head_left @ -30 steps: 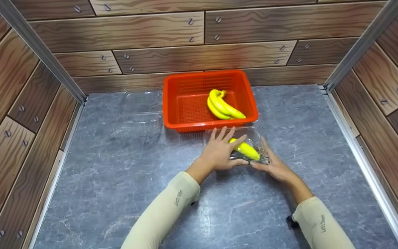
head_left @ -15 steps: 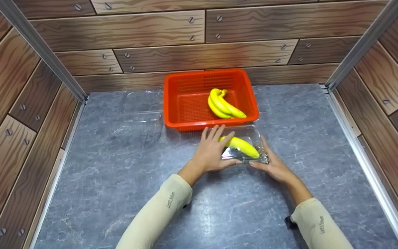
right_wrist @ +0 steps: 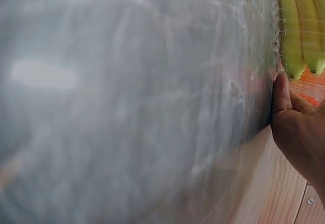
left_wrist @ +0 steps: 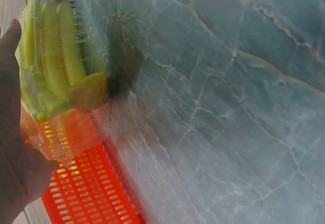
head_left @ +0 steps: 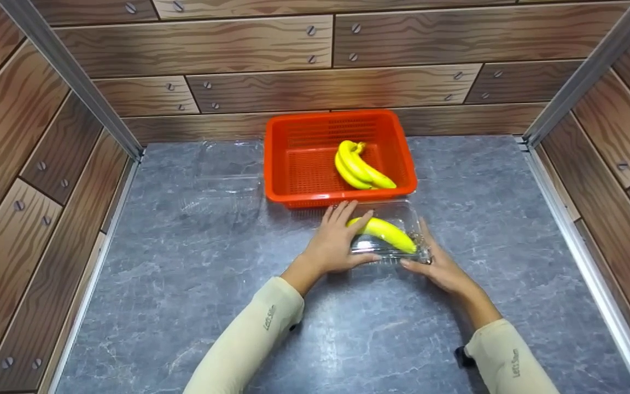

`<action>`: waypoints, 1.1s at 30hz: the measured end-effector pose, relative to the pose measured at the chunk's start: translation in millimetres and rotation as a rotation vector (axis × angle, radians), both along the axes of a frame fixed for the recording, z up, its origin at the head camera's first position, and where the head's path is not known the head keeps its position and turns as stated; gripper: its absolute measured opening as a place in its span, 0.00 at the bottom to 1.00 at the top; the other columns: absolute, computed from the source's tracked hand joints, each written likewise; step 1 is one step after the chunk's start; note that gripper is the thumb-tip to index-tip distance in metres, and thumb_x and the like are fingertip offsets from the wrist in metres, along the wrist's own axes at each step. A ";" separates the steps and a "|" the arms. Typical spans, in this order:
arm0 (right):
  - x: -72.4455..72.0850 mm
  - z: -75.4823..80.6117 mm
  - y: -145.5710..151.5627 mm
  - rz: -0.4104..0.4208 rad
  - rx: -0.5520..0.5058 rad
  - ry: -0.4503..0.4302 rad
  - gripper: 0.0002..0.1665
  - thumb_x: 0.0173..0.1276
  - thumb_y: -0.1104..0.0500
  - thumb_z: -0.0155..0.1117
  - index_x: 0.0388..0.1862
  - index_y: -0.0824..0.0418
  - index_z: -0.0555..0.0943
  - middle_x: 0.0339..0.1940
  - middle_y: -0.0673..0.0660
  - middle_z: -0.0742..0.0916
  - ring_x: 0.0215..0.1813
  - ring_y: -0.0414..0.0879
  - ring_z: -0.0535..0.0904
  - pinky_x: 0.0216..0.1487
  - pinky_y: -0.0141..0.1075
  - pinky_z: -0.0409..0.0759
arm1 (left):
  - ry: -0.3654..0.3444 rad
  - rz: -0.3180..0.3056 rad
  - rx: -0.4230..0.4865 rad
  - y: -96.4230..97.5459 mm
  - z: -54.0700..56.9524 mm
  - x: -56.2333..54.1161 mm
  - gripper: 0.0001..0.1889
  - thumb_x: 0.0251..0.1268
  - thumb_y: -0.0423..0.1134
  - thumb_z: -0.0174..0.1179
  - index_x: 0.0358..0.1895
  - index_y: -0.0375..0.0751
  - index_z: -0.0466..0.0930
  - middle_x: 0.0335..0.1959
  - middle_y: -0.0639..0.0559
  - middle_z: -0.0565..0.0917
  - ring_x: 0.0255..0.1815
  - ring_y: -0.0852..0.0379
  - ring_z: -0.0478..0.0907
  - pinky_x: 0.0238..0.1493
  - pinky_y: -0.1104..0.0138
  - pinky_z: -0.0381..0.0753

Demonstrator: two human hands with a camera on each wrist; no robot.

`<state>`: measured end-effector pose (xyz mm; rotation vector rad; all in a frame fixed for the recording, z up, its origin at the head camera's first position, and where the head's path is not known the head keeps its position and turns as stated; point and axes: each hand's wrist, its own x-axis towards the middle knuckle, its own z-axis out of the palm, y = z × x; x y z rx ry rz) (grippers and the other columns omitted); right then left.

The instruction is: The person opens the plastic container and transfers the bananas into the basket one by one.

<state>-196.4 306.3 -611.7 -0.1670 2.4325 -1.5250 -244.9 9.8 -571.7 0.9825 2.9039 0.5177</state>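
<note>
A clear plastic clamshell box (head_left: 391,210) with a banana (head_left: 386,232) inside lies in front of the basket. My left hand (head_left: 330,243) rests on its left part, fingers straight and spread over the lid, thumb along the near edge. At the right end, my right hand (head_left: 439,268) holds the near corner between thumb and fingers. In the left wrist view, several yellow bananas (left_wrist: 71,49) show through the plastic; which lie in the box and which in the basket I cannot tell. The right wrist view shows the right thumb against the box edge, near bananas (right_wrist: 292,36).
Behind the box stands a red basket (head_left: 342,197) holding a bunch of bananas (head_left: 360,167). Another clear plastic container (head_left: 225,178), opened out flat, lies left of the basket. Wood-patterned walls (head_left: 238,49) enclose the grey marbled tabletop (head_left: 194,284) at the back and both sides.
My left hand has slid slightly left over the box, uncovering more of the banana inside. The right hand stays at the right corner. The head view has shifted a little.
</note>
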 end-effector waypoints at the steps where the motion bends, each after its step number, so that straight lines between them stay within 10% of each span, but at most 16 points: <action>1: 0.2 0.4 0.1 0.001 -0.017 0.003 0.70 0.70 0.52 0.75 0.91 0.50 0.33 0.92 0.64 0.41 0.91 0.71 0.34 0.85 0.75 0.33 | -0.002 -0.001 0.001 0.7 1.2 -0.4 0.54 0.62 0.81 0.58 0.87 0.62 0.55 0.90 0.42 0.55 0.91 0.39 0.51 0.91 0.42 0.49; 14: 4.1 3.0 -0.5 -0.015 -0.032 -0.059 0.69 0.71 0.51 0.74 0.91 0.40 0.33 0.92 0.68 0.44 0.91 0.71 0.36 0.86 0.74 0.33 | -0.041 0.015 -0.052 3.0 12.9 -6.1 0.49 0.68 0.81 0.51 0.86 0.61 0.58 0.88 0.39 0.59 0.89 0.35 0.56 0.84 0.35 0.62; 33: 3.1 1.5 3.6 0.012 0.000 -0.045 0.69 0.70 0.51 0.75 0.91 0.53 0.35 0.90 0.72 0.47 0.90 0.72 0.39 0.87 0.71 0.35 | -0.163 0.059 0.022 3.8 28.8 -14.8 0.51 0.62 0.83 0.55 0.83 0.60 0.65 0.85 0.44 0.66 0.87 0.39 0.61 0.83 0.31 0.61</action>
